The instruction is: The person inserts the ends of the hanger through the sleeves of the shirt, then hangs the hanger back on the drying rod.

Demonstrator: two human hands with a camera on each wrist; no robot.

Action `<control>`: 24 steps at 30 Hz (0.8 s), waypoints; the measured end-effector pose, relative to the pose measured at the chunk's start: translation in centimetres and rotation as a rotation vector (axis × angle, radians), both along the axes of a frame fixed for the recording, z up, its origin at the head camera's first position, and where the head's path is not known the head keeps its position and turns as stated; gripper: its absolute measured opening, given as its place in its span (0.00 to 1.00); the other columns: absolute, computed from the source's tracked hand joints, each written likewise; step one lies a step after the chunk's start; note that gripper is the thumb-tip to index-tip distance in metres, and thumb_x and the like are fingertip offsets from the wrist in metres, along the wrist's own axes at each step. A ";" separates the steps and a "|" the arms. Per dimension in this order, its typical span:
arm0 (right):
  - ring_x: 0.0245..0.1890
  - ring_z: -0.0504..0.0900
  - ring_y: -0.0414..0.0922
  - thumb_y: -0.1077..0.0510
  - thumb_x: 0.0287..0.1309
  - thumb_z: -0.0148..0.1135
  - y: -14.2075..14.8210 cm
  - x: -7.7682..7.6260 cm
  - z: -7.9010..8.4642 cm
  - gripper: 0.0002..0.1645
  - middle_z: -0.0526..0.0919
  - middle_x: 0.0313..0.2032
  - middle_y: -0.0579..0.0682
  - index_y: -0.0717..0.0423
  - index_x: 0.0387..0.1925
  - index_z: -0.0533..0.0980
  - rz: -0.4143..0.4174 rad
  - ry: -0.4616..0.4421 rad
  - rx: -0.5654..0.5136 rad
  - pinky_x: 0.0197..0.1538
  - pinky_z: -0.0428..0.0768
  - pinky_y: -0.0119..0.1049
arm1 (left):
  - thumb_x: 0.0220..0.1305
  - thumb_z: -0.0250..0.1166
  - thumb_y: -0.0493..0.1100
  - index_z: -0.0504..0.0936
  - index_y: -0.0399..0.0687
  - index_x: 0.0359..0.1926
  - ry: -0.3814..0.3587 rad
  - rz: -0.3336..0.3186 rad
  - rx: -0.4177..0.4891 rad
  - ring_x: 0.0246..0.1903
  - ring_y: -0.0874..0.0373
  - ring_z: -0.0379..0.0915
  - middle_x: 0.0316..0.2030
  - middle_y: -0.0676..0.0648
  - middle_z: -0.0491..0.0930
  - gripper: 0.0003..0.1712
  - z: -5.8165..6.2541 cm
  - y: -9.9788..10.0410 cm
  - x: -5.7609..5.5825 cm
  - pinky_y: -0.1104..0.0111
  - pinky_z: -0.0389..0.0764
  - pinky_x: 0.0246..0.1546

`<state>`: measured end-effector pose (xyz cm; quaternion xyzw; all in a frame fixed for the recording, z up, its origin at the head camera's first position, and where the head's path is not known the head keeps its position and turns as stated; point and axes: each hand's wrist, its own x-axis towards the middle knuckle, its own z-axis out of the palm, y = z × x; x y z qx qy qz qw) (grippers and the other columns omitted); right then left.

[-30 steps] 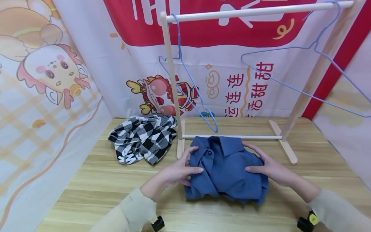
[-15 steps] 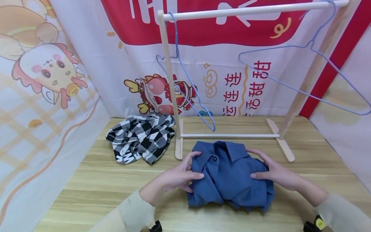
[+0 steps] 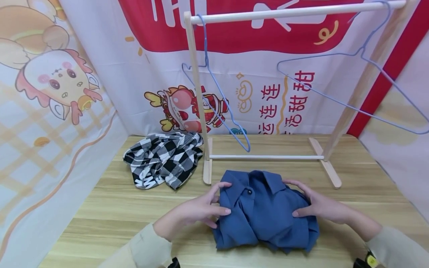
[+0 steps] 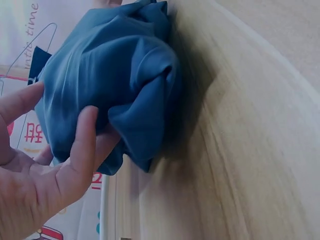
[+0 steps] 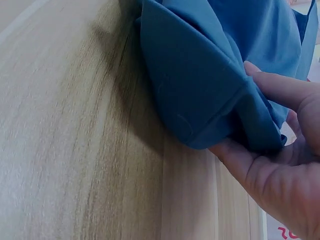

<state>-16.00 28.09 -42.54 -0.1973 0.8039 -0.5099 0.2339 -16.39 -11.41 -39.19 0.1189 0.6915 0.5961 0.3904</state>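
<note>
A folded blue collared shirt [image 3: 268, 214] lies in front of me in the head view, its collar pointing away and a dark button below it. My left hand [image 3: 203, 209] holds the shirt's left side, thumb on top. At the opposite side my right hand [image 3: 323, 205] grips it, thumb above and the other fingers mostly hidden behind the cloth. The left wrist view shows fingers [image 4: 86, 142] against the blue fabric, one reaching under a fold. In the right wrist view the thumb [image 5: 280, 87] presses the cloth from above while a finger passes beneath its edge.
Behind the shirt stands a rack [image 3: 264, 157] of pale wood and white rods, with two blue wire hangers [image 3: 214, 83] on its top bar. A crumpled black-and-white checked garment [image 3: 167, 160] lies left of it on the wooden table [image 3: 110, 223]. Printed cloth [image 3: 127, 93] encloses the back and sides.
Both hands have drawn the blue shirt toward me, away from the rack, and slightly apart from each other. The checked garment and hangers have stayed in place; the head view shifted a little.
</note>
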 end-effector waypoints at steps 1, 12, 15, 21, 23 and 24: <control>0.72 0.44 0.72 0.59 0.62 0.71 0.0 0.0 0.0 0.53 0.43 0.78 0.68 0.52 0.80 0.51 0.002 0.006 0.002 0.64 0.48 0.78 | 0.72 0.64 0.39 0.52 0.64 0.78 0.005 -0.005 -0.006 0.54 0.42 0.76 0.65 0.34 0.66 0.43 0.1 -0.1 0.0 0.48 0.85 0.42; 0.73 0.47 0.72 0.58 0.60 0.73 0.3 -0.3 0.7 0.54 0.50 0.76 0.69 0.58 0.79 0.52 0.059 0.156 0.047 0.67 0.52 0.73 | 0.74 0.62 0.44 0.52 0.63 0.79 0.059 -0.098 -0.060 0.46 0.46 0.80 0.65 0.35 0.68 0.40 1.6 -1.5 -0.6 0.50 0.84 0.43; 0.72 0.48 0.73 0.59 0.61 0.73 0.6 -0.5 1.2 0.54 0.51 0.76 0.69 0.59 0.79 0.51 0.088 0.161 0.055 0.65 0.54 0.75 | 0.75 0.61 0.45 0.53 0.62 0.80 0.078 -0.105 -0.082 0.46 0.47 0.81 0.63 0.36 0.71 0.39 1.9 -2.0 -1.1 0.47 0.84 0.45; 0.70 0.54 0.75 0.58 0.63 0.71 1.3 -1.1 1.7 0.53 0.50 0.75 0.72 0.61 0.79 0.49 0.152 0.139 0.077 0.64 0.67 0.67 | 0.76 0.60 0.45 0.52 0.59 0.80 0.103 -0.083 -0.108 0.48 0.46 0.82 0.58 0.39 0.76 0.39 2.3 -2.8 -1.9 0.44 0.83 0.45; 0.68 0.58 0.75 0.59 0.65 0.69 1.6 -1.3 1.9 0.52 0.51 0.74 0.73 0.62 0.79 0.49 0.172 0.131 0.078 0.62 0.73 0.54 | 0.76 0.60 0.45 0.53 0.57 0.80 0.115 -0.069 -0.124 0.48 0.46 0.82 0.57 0.40 0.76 0.39 2.4 -3.0 -2.2 0.44 0.83 0.46; 0.67 0.60 0.75 0.59 0.65 0.69 1.7 -1.5 2.1 0.51 0.51 0.74 0.73 0.63 0.79 0.49 0.178 0.123 0.078 0.61 0.75 0.47 | 0.76 0.60 0.45 0.54 0.56 0.79 0.124 -0.063 -0.137 0.49 0.45 0.82 0.57 0.40 0.77 0.38 2.4 -3.1 -2.4 0.43 0.82 0.46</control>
